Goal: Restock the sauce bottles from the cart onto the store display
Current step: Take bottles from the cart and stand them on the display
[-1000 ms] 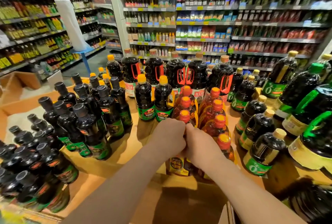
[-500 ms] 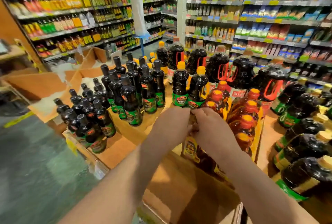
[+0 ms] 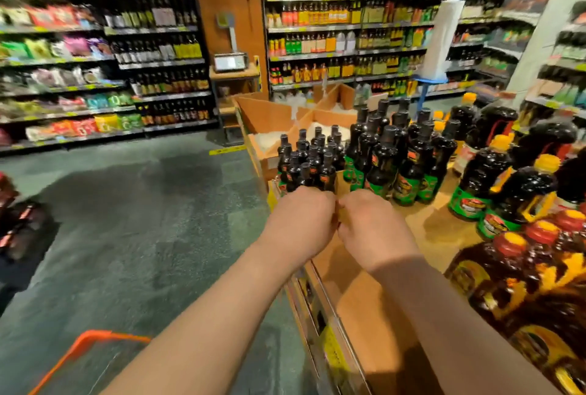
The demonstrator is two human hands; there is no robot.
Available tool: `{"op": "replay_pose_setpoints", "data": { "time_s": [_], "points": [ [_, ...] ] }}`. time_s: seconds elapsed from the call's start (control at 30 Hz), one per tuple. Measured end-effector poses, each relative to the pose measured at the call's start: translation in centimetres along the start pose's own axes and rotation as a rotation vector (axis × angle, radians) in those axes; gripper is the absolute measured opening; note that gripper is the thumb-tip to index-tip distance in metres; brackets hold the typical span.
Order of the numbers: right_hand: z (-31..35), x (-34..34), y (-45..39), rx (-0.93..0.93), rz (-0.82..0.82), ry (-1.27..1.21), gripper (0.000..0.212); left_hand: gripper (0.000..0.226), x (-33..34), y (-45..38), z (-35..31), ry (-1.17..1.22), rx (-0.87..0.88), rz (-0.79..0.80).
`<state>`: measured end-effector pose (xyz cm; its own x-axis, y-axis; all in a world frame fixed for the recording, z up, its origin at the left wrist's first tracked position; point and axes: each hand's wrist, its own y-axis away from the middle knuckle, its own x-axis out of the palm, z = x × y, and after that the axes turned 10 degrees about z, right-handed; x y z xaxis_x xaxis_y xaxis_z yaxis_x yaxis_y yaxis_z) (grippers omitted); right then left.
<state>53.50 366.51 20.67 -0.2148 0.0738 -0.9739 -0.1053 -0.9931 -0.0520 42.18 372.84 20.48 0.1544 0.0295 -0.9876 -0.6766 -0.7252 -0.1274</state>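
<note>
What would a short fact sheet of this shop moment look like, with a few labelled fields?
place: shop aisle with stocked shelves
left hand: fingers curled, knuckles up, over the display's edge; contents hidden
right hand: fingers curled, close beside the left hand; contents hidden
display: cardboard stand, bare patch beneath the arms
small black-capped bottles: clustered upright just beyond the hands
red-capped bottles: at right, near the right forearm
orange basket rim: lower left, above the floor

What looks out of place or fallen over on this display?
Nothing stands out. The black-capped bottles and the yellow-capped bottles stand upright in groups on the cardboard display. No spill shows. Both hands, left hand and right hand, are curled together.
</note>
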Motion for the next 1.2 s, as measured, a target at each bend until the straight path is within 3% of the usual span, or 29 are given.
{"op": "replay_pose_setpoints", "data": {
  "time_s": [0.33,0.63,0.87,1.2],
  "points": [
    [18.3,6.0,4.2,-0.48,0.168,-0.061,0.03,0.021,-1.8,20.5,9.9,-0.083,-0.491,0.042],
    [31.6,12.7,11.2,-0.91,0.259,-0.059,0.017,0.02,-1.5,38.8,12.7,-0.032,-0.919,0.007],
    [38.2,16.2,15.4,-1.144,0.37,-0.053,0.03,0.021,-0.5,49.2,13.2,0.003,-1.189,-0.017],
    [43.3,24.1,18.0,-1.3,0.552,0.014,0.027,0.018,5.3,56.6,14.7,0.12,-1.446,-0.026]
  ]
}}
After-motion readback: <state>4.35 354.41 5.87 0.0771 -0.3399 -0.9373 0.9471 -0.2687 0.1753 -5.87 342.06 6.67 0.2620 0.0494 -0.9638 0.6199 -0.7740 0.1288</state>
